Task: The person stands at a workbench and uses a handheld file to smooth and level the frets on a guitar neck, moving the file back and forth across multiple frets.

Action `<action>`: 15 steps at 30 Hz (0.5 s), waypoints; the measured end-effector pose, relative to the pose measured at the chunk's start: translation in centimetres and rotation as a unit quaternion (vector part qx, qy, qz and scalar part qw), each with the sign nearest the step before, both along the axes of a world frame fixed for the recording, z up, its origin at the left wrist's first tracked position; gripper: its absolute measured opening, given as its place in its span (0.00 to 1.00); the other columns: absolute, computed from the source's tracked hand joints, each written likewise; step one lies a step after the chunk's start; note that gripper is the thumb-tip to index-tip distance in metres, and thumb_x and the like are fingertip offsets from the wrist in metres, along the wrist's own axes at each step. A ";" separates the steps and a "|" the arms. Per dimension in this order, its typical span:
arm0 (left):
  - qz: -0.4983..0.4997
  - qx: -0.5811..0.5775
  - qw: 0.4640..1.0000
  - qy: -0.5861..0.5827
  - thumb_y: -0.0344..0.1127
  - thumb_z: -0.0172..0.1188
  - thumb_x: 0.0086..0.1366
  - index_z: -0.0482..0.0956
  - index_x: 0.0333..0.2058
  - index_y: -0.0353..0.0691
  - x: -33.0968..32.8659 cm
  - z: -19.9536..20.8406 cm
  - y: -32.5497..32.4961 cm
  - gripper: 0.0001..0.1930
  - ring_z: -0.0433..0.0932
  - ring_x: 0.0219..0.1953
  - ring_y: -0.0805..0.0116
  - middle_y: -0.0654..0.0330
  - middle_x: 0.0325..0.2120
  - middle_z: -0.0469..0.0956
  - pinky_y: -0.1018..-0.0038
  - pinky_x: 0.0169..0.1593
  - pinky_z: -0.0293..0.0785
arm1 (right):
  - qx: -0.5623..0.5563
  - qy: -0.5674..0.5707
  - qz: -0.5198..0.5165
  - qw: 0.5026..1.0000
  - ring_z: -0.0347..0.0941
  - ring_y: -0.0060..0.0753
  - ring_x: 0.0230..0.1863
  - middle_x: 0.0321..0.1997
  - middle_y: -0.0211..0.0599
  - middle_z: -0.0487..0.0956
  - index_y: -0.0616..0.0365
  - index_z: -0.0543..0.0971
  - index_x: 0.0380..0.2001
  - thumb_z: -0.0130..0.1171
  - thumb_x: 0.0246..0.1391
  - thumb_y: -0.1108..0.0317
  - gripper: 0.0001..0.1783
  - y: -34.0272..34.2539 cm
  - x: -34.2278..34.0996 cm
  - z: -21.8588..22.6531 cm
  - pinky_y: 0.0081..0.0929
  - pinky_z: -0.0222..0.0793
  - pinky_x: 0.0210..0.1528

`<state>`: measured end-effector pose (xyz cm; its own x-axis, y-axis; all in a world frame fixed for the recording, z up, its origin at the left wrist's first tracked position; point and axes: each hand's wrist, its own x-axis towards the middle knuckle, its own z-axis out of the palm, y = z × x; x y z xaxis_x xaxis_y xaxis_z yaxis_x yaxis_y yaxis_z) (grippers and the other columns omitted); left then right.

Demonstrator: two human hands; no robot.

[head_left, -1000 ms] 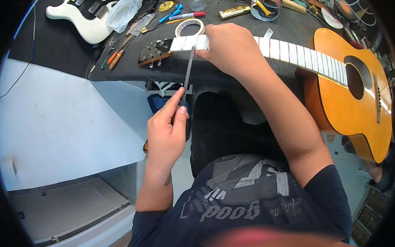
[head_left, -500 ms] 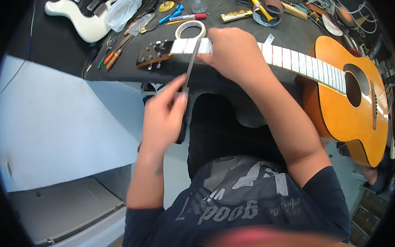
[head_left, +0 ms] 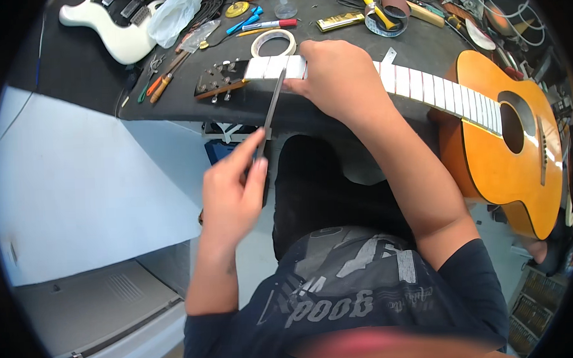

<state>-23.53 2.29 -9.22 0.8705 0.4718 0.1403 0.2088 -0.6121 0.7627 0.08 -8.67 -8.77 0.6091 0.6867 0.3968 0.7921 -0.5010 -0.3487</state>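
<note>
An acoustic guitar (head_left: 488, 172) with an orange-yellow body lies with its neck along the bench's near edge. White tape strips cover its fretboard (head_left: 441, 93), with the frets showing between them. My left hand (head_left: 233, 190) grips a slim metal file (head_left: 273, 110), whose tip rests at the fretboard near the headstock (head_left: 220, 79). My right hand (head_left: 343, 76) is wrapped around the neck just right of the file tip, thumb on the near side. Its palm and most of its fingers are hidden.
Behind the headstock lies a roll of masking tape (head_left: 273, 43). Screwdrivers (head_left: 163, 85), markers (head_left: 278, 24), a yellow packet (head_left: 340, 22) and a clear jar (head_left: 283, 5) sit on the dark bench. A white electric guitar body (head_left: 120, 36) and plastic bag (head_left: 175, 19) are far left.
My left hand has drawn the file back toward me, so its tip moved from the neck's far edge to about mid-width. My right hand stays on the neck.
</note>
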 end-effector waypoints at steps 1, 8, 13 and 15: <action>0.022 -0.033 0.999 -0.011 0.25 0.64 0.73 0.84 0.66 0.37 -1.2 -0.1 -0.7 0.24 0.71 0.29 0.79 0.66 0.26 0.78 0.77 0.37 0.71 | -0.011 0.004 0.009 1.000 0.88 0.59 0.43 0.34 0.52 0.88 0.63 0.87 0.38 0.81 0.54 0.47 0.26 0.2 -0.4 0.1 0.51 0.83 0.49; 0.005 0.068 0.998 -0.005 0.30 0.65 0.73 0.84 0.62 0.33 7.1 2.7 1.6 0.21 0.88 0.36 0.44 0.40 0.39 0.88 0.59 0.46 0.82 | 0.005 0.006 0.015 1.000 0.88 0.58 0.43 0.34 0.52 0.89 0.62 0.88 0.39 0.82 0.53 0.46 0.28 0.5 -0.4 0.9 0.51 0.83 0.48; -0.024 0.055 0.998 -0.032 0.26 0.65 0.72 0.85 0.62 0.33 1.0 0.3 0.4 0.21 0.87 0.31 0.54 0.42 0.37 0.89 0.65 0.41 0.81 | -0.008 0.002 -0.009 1.000 0.88 0.58 0.43 0.35 0.51 0.89 0.62 0.89 0.40 0.81 0.53 0.46 0.28 0.0 0.0 0.2 0.51 0.83 0.48; 0.014 0.001 1.000 -0.003 0.24 0.65 0.71 0.85 0.63 0.33 -1.5 0.0 -0.7 0.23 0.88 0.31 0.58 0.43 0.39 0.90 0.66 0.40 0.81 | -0.007 0.010 -0.002 1.000 0.88 0.58 0.43 0.34 0.51 0.89 0.61 0.88 0.40 0.81 0.53 0.45 0.28 0.4 -0.4 0.2 0.51 0.83 0.48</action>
<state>-25.05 1.62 -9.20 0.8561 0.4954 0.1473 0.2205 -0.6078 0.7628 -0.33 -8.27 -8.53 0.6194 0.6904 0.3737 0.7830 -0.5089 -0.3576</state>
